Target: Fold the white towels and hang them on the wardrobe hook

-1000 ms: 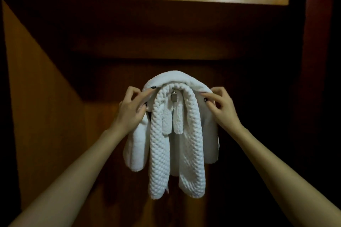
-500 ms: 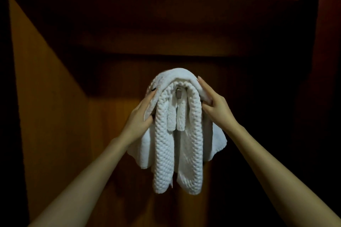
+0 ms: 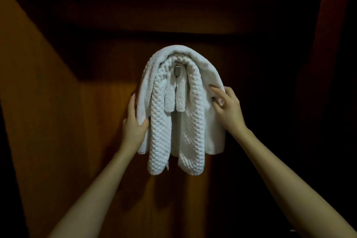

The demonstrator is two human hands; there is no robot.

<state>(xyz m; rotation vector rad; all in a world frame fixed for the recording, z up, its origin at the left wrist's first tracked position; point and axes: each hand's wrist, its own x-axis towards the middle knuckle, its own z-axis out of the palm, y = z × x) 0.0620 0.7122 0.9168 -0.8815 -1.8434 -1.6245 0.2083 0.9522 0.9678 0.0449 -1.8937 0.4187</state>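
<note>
Centrally in the head view, 3 white towels [image 3: 179, 114] hang stacked over 1 hook [image 3: 177, 70] on the wardrobe's back panel [image 3: 108, 114]. The outer towel [image 3: 193, 54], smooth, arches over the top and drapes down both sides. Under it sits the waffle towel [image 3: 160, 125], whose 2 thick ends hang lowest of all. Innermost, a small towel [image 3: 174, 100] hangs in 2 short strips just below the hook's metal tip, which shows in the gap at the top of the arch.

The left hand [image 3: 133, 121] is at the left drape of the outer towel, about halfway down it. Its fingers are straight and point up along the drape's outer edge, and its thumb presses onto the front of the cloth right beside the waffle towel, so the edge is pinched between thumb and fingers.

The right hand [image 3: 229, 106] is at the right drape, a little higher than the left hand. It lies open, with loosely extended fingers pointing up and inward. The fingertips and the thumb touch the front of the outer towel near its right edge and grip nothing that shows. The waffle towel's right end hangs just inside this hand, apart from it.

Both forearms are bare and rise from the lower corners. At left, the wardrobe's side panel [image 3: 38, 102] is lit orange, while the rest is dark.
</note>
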